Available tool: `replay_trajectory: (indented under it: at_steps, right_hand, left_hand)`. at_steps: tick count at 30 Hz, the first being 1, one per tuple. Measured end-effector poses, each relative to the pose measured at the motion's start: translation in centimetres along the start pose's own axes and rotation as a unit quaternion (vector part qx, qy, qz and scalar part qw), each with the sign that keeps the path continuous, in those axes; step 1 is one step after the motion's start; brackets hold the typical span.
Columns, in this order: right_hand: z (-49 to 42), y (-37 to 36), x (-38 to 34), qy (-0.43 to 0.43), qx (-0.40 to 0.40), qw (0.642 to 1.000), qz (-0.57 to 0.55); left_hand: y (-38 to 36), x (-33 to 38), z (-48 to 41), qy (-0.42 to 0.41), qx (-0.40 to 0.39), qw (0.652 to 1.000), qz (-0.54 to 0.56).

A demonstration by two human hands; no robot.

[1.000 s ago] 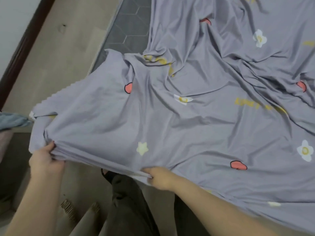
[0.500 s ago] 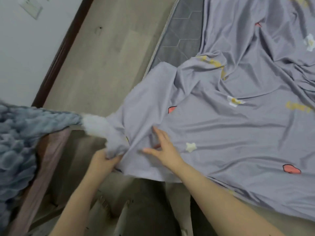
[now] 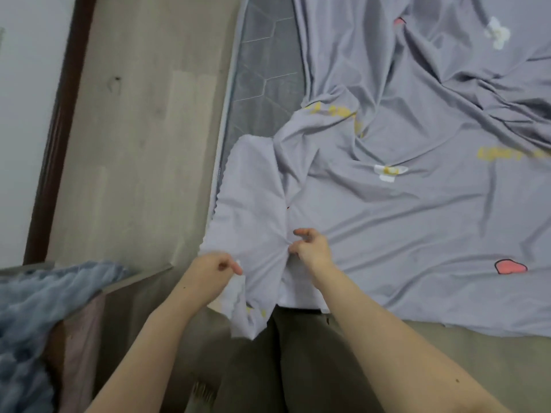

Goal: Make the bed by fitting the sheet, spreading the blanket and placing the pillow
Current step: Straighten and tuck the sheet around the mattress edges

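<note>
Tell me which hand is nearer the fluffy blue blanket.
Left. The left hand grips the sheet just right of the blanket; the right hand is farther right.

A strip of bare mattress [image 3: 262,84] is being left uncovered beside the rumpled sheet [image 3: 417,204], and open floor [image 3: 143,144] is being offered to its left. Near the bed corner, passage is being narrowed by a blue blanket [image 3: 38,308] heaped on a low stand [image 3: 86,323].

One head-worn wide view looks steeply down, close over the bed corner [image 3: 226,180].
</note>
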State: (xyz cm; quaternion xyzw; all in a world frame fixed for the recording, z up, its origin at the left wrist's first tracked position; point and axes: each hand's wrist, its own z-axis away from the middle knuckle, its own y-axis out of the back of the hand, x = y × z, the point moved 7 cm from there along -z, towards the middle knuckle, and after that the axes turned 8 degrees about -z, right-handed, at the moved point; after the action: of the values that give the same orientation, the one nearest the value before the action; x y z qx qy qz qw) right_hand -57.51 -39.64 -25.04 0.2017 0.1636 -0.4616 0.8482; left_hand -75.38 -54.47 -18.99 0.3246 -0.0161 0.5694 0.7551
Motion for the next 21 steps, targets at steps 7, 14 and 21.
replay_trajectory:
  at_steps: [7,14,21]
  right_hand:
    - [-2.7,3.3,0.0,-0.004,0.055,0.986,-0.157]
    - [-2.6,-0.6,-2.7,0.046,-0.033,0.986,-0.156]
    - [-0.8,-5.8,-5.5,0.079,-0.008,0.993,0.092]
  left_hand:
    - [6.1,8.7,-9.7,-0.092,0.105,0.986,-0.096]
    - [7.4,15.2,-17.4,-0.122,0.117,0.914,-0.370]
    - [6.3,16.0,-18.3,-0.023,-0.070,0.997,0.012]
